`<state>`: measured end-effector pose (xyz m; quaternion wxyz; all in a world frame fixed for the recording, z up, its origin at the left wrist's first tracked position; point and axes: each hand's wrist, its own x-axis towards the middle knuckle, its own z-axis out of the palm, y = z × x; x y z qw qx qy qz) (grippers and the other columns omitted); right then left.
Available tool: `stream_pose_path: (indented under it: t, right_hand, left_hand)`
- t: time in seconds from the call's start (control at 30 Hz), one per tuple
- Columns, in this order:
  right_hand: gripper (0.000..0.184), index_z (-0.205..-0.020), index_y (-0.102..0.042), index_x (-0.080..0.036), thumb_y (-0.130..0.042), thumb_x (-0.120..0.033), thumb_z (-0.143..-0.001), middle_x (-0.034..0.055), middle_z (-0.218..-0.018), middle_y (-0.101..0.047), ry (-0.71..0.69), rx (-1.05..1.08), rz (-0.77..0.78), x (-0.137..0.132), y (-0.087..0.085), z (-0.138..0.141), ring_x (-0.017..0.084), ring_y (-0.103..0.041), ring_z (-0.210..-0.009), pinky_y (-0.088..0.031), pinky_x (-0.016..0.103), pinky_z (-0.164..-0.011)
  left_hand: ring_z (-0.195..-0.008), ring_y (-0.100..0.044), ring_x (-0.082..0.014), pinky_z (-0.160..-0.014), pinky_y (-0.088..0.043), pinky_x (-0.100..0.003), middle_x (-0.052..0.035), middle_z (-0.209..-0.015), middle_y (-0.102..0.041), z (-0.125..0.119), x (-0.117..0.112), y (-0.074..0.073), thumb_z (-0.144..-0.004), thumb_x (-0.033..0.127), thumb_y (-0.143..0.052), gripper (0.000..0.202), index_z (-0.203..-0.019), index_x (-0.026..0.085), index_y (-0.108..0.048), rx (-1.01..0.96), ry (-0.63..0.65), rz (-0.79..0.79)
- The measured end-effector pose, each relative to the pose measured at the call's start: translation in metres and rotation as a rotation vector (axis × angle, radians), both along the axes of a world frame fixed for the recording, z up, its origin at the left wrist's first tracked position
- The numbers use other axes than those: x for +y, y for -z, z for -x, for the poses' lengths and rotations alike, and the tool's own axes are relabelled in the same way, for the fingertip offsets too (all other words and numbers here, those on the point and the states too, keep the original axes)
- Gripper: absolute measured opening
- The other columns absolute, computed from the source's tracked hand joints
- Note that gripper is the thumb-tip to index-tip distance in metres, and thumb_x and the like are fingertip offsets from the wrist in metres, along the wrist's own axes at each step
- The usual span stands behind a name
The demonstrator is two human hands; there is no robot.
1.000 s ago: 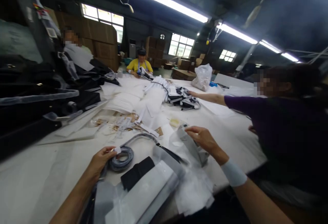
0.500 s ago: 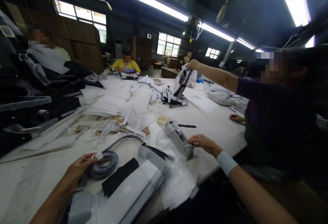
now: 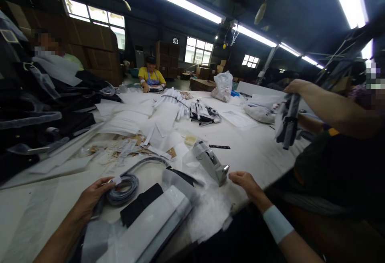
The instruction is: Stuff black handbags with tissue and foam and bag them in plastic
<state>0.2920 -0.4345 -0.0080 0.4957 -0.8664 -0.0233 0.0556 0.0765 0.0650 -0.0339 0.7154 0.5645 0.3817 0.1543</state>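
Note:
My left hand (image 3: 96, 193) pinches the white-wrapped end of a coiled grey strap (image 3: 124, 191), which lies on the table with its loop running to a black piece. My right hand (image 3: 245, 183) is just off the cutting edge of a grey tape dispenser (image 3: 210, 160), fingers pressed together; anything between them is too small to make out. In front of me lies a plastic-covered grey and white bag (image 3: 158, 225) with a black flap (image 3: 142, 206) on its left. Crumpled clear plastic (image 3: 210, 215) sits to its right.
Paper strips and brown scraps (image 3: 132, 146) lie beyond the coil, near stacked white sheets (image 3: 124, 122). Black bags (image 3: 72, 102) are heaped at left. A co-worker's arm (image 3: 333, 102) at right lifts a grey bag (image 3: 288, 122). Another person (image 3: 152, 76) sits across the table.
My right hand has moved off the dispenser's cutting edge, toward the right and down. My left hand stays at the coil. The co-worker's hand has carried the grey bag from the table's middle to the right.

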Motion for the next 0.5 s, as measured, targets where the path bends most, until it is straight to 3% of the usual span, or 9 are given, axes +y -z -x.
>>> stream_pose_path:
  t: [0.1,0.17,0.23,0.3,0.4,0.5]
  right_hand:
    - [0.026,-0.05,-0.067,-0.021,-0.067,-0.047,-0.049,0.0112,-0.067,-0.072,0.076,-0.032,0.073,-0.016,0.003,0.004,0.033,-0.065,-0.078,-0.051,0.042,-0.073]
    - [0.032,-0.061,-0.072,-0.021,-0.067,-0.051,-0.052,0.0116,-0.074,-0.074,0.107,-0.042,0.067,-0.02,-0.008,0.008,0.034,-0.067,-0.081,-0.053,0.043,-0.075]
    - [0.042,-0.074,-0.076,-0.019,-0.073,-0.054,-0.053,0.0103,-0.079,-0.075,0.16,-0.064,-0.04,-0.004,-0.027,0.014,0.033,-0.069,-0.083,-0.055,0.041,-0.075]
    - [0.046,-0.087,-0.076,-0.018,-0.078,-0.054,-0.057,0.0089,-0.084,-0.076,0.041,-0.094,-0.145,0.039,-0.046,0.025,0.028,-0.07,-0.081,-0.056,0.036,-0.075]
    - [0.044,-0.089,-0.075,-0.016,-0.081,-0.051,-0.062,0.0075,-0.078,-0.074,-0.333,-0.035,-0.277,0.141,-0.067,0.06,0.022,-0.067,-0.069,-0.055,0.033,-0.068]
    - [0.039,-0.091,-0.068,-0.016,-0.078,-0.045,-0.068,0.0031,-0.069,-0.071,-0.69,0.109,-0.441,0.251,-0.066,0.1,0.018,-0.066,-0.063,-0.05,0.027,-0.056]
  left_hand:
    - [-0.051,-0.066,-0.0175,-0.048,-0.053,-0.023,-0.0006,-0.063,-0.072,0.0,-0.005,-0.003,-0.05,0.02,-0.081,0.039,-0.085,0.017,-0.064,-0.044,-0.008,-0.022]
    - [-0.051,-0.065,-0.0168,-0.05,-0.052,-0.023,-0.0002,-0.061,-0.071,0.001,-0.01,-0.003,-0.049,0.021,-0.083,0.039,-0.082,0.017,-0.064,-0.078,-0.021,-0.03]
    - [-0.054,-0.065,-0.017,-0.053,-0.052,-0.024,0.0002,-0.062,-0.07,0.0,-0.013,0.0,-0.048,0.023,-0.085,0.039,-0.081,0.016,-0.065,-0.093,-0.05,-0.038]
    - [-0.059,-0.067,-0.0172,-0.057,-0.053,-0.025,-0.0001,-0.067,-0.071,-0.001,-0.012,0.005,-0.052,0.025,-0.086,0.037,-0.082,0.016,-0.066,-0.108,-0.062,-0.049]
    - [-0.061,-0.066,-0.0138,-0.064,-0.054,-0.027,0.0011,-0.07,-0.069,-0.002,-0.011,0.015,-0.072,0.027,-0.08,0.025,-0.086,0.014,-0.065,-0.117,-0.059,-0.065]
    - [-0.063,-0.062,-0.011,-0.064,-0.054,-0.027,0.0022,-0.075,-0.066,-0.001,-0.013,0.02,-0.09,0.028,-0.067,0.015,-0.09,0.013,-0.063,-0.129,-0.035,-0.073]
